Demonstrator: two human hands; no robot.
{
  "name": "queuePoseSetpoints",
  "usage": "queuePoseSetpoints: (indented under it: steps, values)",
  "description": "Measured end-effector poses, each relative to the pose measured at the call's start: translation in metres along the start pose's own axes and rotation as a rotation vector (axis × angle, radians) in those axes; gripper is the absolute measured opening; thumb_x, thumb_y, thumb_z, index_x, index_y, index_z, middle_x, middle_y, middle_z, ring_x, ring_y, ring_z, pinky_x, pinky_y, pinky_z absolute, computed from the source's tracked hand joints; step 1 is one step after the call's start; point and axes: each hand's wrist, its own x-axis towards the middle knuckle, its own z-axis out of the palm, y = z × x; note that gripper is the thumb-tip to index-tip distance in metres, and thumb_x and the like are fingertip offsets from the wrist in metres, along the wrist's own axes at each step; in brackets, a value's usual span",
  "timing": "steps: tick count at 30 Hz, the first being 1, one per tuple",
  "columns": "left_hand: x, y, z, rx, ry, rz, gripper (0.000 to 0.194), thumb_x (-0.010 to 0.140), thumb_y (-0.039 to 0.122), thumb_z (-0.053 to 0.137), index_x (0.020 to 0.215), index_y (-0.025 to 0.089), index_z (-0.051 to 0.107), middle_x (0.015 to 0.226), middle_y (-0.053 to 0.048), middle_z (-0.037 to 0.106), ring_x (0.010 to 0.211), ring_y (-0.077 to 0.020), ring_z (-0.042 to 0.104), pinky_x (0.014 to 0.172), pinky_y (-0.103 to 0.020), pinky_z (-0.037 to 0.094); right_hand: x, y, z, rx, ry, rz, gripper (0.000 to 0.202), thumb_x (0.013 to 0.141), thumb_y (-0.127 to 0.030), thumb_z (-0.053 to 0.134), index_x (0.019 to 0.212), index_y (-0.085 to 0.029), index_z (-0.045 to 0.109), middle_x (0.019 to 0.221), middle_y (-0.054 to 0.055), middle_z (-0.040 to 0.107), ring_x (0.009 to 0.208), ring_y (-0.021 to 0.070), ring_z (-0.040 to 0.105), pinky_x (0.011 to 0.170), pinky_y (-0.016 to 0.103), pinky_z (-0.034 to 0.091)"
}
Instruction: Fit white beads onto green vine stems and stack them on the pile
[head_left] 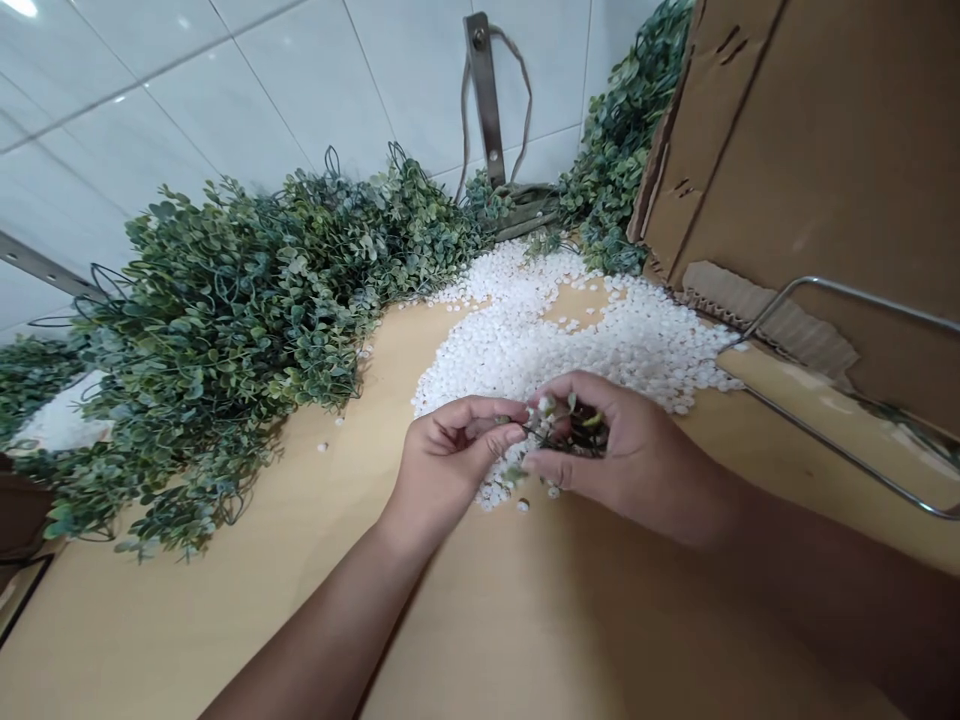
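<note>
A white tiled wall (285, 90) stood behind a tan worktop (465, 630), with leafy greenery (270, 260) heaped at left beside loose white pieces (517, 340). A cardboard box (832, 150) was cut off at right, its inside out of sight. Over the white pieces' near edge, the left hand (446, 455) pinched a small sprig's (577, 432) stem between its fingers; the right hand's (649, 455) fingers curled round the leafy end, partly hiding it.

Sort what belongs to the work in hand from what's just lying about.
Likely in use:
Small green leafy sprig, in left hand and right hand
Small round white pieces
Bushy green foliage

Seemingly idle:
Brown cardboard panel
Bent silvery metal rod
</note>
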Motion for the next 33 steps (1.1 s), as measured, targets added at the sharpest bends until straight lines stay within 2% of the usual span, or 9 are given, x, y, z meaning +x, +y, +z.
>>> queuePoseSetpoints:
  steps: [3,6,9,11,15,19,23,28,33]
  values:
    - [-0.002,0.005,0.002,-0.055,-0.025,0.003,0.014,0.056,0.022,0.079,0.067,0.018,0.071,0.063,-0.001,0.07,0.058,-0.0112,0.063,0.059,-0.021,0.052,-0.002,-0.001,0.005,-0.146,0.003,-0.128,0.011,0.069,-0.018,0.063,0.077,-0.016,0.055,0.073,0.001,0.052,0.069,0.0132,0.051,0.062,0.026,0.042]
    - [-0.004,0.005,0.003,-0.023,-0.028,0.076,0.013,0.06,0.021,0.077,0.072,0.019,0.072,0.07,-0.001,0.072,0.065,-0.0129,0.065,0.063,-0.022,0.053,-0.001,0.001,0.003,-0.153,0.057,-0.2,0.006,0.075,-0.021,0.059,0.077,-0.016,0.057,0.076,0.003,0.054,0.073,0.014,0.051,0.067,0.026,0.041]
    - [-0.005,0.003,0.003,0.044,-0.021,0.167,0.01,0.064,0.017,0.073,0.073,0.019,0.073,0.078,-0.002,0.072,0.072,-0.0136,0.065,0.069,-0.022,0.052,0.0,0.002,-0.002,-0.106,0.037,-0.166,0.004,0.078,-0.019,0.054,0.075,-0.017,0.055,0.073,0.001,0.055,0.068,0.0123,0.051,0.063,0.024,0.041]
    - [-0.004,0.002,0.002,0.084,0.005,0.209,0.011,0.064,0.015,0.072,0.074,0.019,0.073,0.082,-0.003,0.072,0.076,-0.0139,0.065,0.07,-0.022,0.051,0.0,0.001,-0.005,-0.088,0.004,-0.126,0.011,0.08,-0.018,0.051,0.069,-0.018,0.052,0.066,-0.001,0.053,0.062,0.0109,0.048,0.057,0.022,0.039]
    - [0.0,0.002,-0.001,0.094,0.066,0.173,0.008,0.062,0.015,0.073,0.069,0.017,0.072,0.073,-0.003,0.071,0.067,-0.0123,0.062,0.065,-0.021,0.05,-0.002,-0.003,-0.004,-0.077,-0.046,-0.08,0.016,0.08,-0.021,0.051,0.064,-0.017,0.051,0.055,-0.004,0.043,0.053,0.0088,0.042,0.048,0.02,0.034]
    - [0.002,0.002,-0.004,0.113,0.037,0.149,0.002,0.063,0.015,0.072,0.065,0.017,0.071,0.068,-0.002,0.069,0.064,-0.0114,0.06,0.063,-0.021,0.048,-0.003,-0.003,-0.002,-0.101,-0.084,-0.097,0.015,0.081,-0.019,0.05,0.066,-0.017,0.051,0.056,-0.003,0.042,0.054,0.0087,0.04,0.049,0.02,0.033]
    - [-0.001,0.004,-0.007,0.203,0.014,0.198,0.005,0.068,0.02,0.07,0.071,0.018,0.072,0.075,-0.003,0.068,0.068,-0.0122,0.06,0.065,-0.021,0.047,-0.002,0.0,-0.004,-0.11,-0.037,-0.084,0.019,0.081,-0.019,0.049,0.062,-0.017,0.046,0.055,-0.004,0.036,0.053,0.0082,0.036,0.047,0.021,0.031]
    - [-0.002,0.004,-0.008,0.28,-0.031,0.264,0.01,0.068,0.024,0.07,0.076,0.018,0.072,0.077,-0.005,0.066,0.069,-0.0132,0.057,0.061,-0.022,0.045,0.001,0.002,-0.005,-0.113,-0.013,-0.086,0.021,0.08,-0.019,0.049,0.06,-0.017,0.045,0.055,-0.004,0.036,0.054,0.0084,0.036,0.048,0.021,0.03]
    - [0.001,0.001,-0.008,0.281,-0.034,0.267,0.006,0.066,0.022,0.071,0.07,0.017,0.07,0.07,-0.002,0.062,0.061,-0.0105,0.052,0.056,-0.022,0.041,0.0,-0.001,-0.003,-0.118,-0.041,-0.08,0.022,0.08,-0.021,0.05,0.059,-0.017,0.045,0.055,-0.004,0.036,0.053,0.0081,0.037,0.048,0.021,0.03]
